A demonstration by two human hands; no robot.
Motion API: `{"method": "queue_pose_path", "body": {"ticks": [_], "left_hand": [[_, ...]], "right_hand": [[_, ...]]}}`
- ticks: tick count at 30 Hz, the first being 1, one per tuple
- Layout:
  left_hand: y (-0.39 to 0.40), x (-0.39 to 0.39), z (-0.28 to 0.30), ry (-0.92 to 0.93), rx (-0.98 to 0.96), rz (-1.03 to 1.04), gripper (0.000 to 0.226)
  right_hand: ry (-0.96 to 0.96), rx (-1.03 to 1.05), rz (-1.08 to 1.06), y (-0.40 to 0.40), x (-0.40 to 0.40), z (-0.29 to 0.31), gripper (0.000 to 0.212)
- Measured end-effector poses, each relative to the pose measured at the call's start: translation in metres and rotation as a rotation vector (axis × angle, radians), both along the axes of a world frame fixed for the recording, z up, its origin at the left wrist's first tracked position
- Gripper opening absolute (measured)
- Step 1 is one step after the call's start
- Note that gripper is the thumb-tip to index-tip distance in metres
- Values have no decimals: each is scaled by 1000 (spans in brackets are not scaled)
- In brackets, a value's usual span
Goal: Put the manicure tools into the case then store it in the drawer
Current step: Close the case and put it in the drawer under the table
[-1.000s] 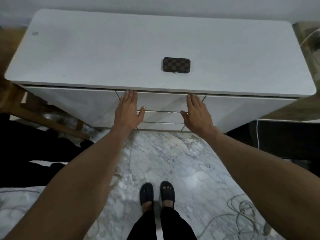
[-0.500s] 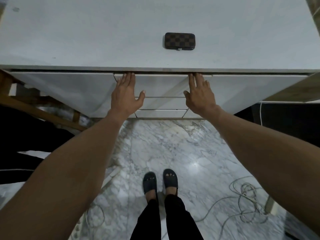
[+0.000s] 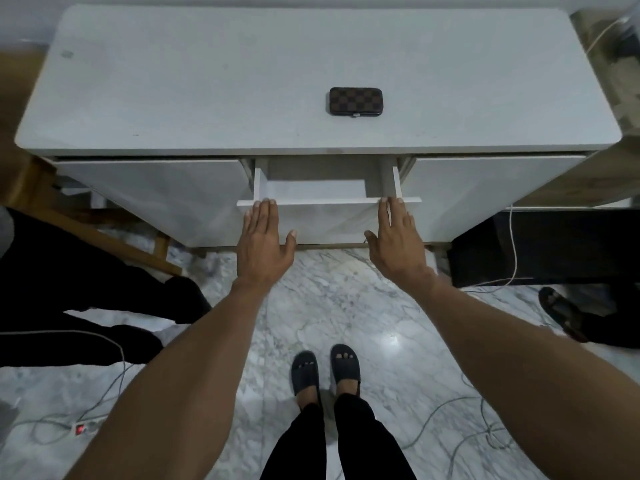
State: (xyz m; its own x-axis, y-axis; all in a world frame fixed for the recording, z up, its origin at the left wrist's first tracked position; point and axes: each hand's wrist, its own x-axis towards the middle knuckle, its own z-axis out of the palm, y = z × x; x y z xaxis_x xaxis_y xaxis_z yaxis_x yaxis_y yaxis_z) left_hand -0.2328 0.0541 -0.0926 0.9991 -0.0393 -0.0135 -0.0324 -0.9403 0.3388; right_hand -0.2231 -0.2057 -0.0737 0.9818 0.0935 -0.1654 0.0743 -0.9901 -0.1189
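The checkered case [image 3: 355,101] lies shut and flat on the cabinet top [image 3: 207,84], well behind the drawer [image 3: 329,202], which stands pulled out. Both the left hand [image 3: 265,244] and the right hand [image 3: 398,242] are spread flat, fingertips resting on the drawer's front edge and gripping nothing. The case looks small, light and stiff, perhaps a little slick, so pinching its long sides should lift it

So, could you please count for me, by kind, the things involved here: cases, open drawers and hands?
Case, shut, on the cabinet top: 1
Open drawer: 1
Hands, left hand and right hand, fingertips on the drawer front: 2
Total: 4
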Motion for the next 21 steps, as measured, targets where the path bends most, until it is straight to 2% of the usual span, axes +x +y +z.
{"method": "queue_pose_path", "body": {"ticks": [6,10,15,21], "left_hand": [[-3,-32,4,29,38,4,68],[-5,-31,20,14,51,23,59],[-4,14,51,-71,-6,67,49],[11,84,79,-135,-36,78,56]], "right_hand": [[-7,-28,-28,2,-29,4,64],[-87,-28,-3,-2,-24,18,49],[-158,76,-21,-1,16,55,38],[-237,149,-42,15,82,95,41]]}}
